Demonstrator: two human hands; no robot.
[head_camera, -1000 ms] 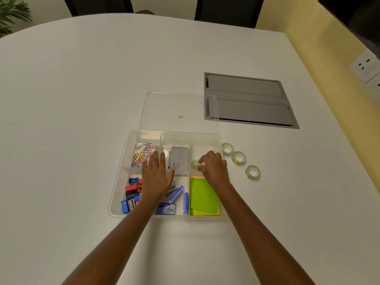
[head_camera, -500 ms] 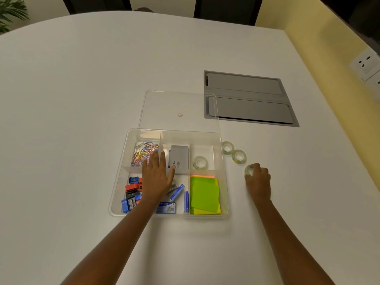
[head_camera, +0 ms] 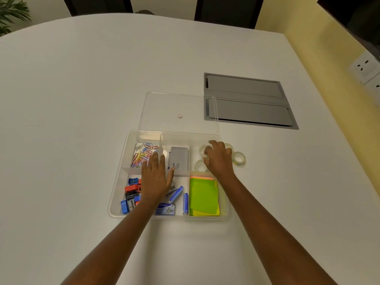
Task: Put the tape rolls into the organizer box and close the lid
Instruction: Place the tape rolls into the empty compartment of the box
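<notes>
Left hand [head_camera: 155,177] lies flat, fingers spread, gripping nothing, across the organizer box [head_camera: 118,194] dividers, likely pinning it to the desk [head_camera: 82,99]. Right hand [head_camera: 219,159] over the 1 o'clock compartment, fingers curled on a tape roll [head_camera: 202,150] going in; another roll [head_camera: 199,165] lies below it. Two rolls wait outside at 3 o'clock: one [head_camera: 239,159] clear, one [head_camera: 228,145] mostly hidden. Clear lid [head_camera: 178,112] open at 12 o'clock, last step.
</notes>
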